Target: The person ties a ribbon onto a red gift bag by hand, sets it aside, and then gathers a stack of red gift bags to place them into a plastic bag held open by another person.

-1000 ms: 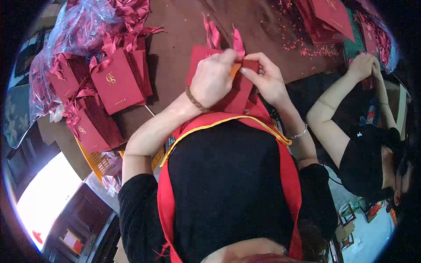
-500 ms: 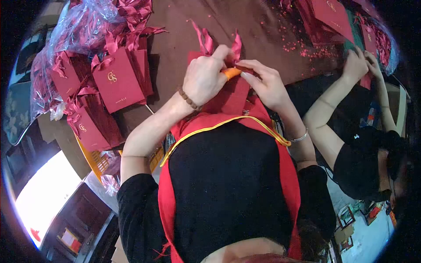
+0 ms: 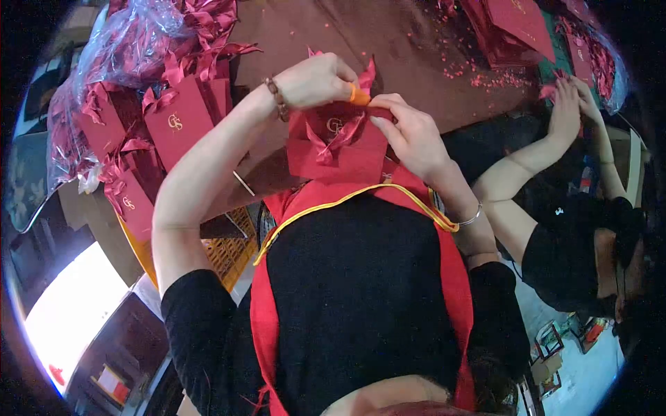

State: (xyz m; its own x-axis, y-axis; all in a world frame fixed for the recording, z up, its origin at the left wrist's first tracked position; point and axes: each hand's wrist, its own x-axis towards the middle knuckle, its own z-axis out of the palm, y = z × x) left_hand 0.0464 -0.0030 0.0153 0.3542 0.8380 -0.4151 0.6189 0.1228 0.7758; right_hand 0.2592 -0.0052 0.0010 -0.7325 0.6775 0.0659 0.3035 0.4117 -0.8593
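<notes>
A small red paper gift bag (image 3: 297, 161) with a gold logo lies at the table's near edge, against the red apron. Its dark pink ribbon (image 3: 321, 150) droops in a loop across the front, and a ribbon end (image 3: 369, 72) sticks up behind. My left hand (image 3: 320, 82), reaching over the bag's top edge, is closed in a pinch at the ribbon. An orange sleeve-like piece (image 3: 359, 96) sits at its fingertips. My right hand (image 3: 413, 132) is pinched at the bag's upper right corner, touching the same spot; the fingers hide part of the ribbon there.
Finished-looking red bags with bows (image 3: 182, 121) stand at the left, below clear plastic (image 3: 149, 41) full of ribboned bags. Red scraps (image 3: 485, 76) litter the brown table (image 3: 298, 28). A co-worker's hands (image 3: 569, 104) work at the right. A yellow basket (image 3: 225, 253) is below the table's edge.
My left hand has moved up and left, its elbow swinging outward, and the bag's logo and ribbon loop now show. The right hand has shifted slightly left. The co-worker's hands have closed together.
</notes>
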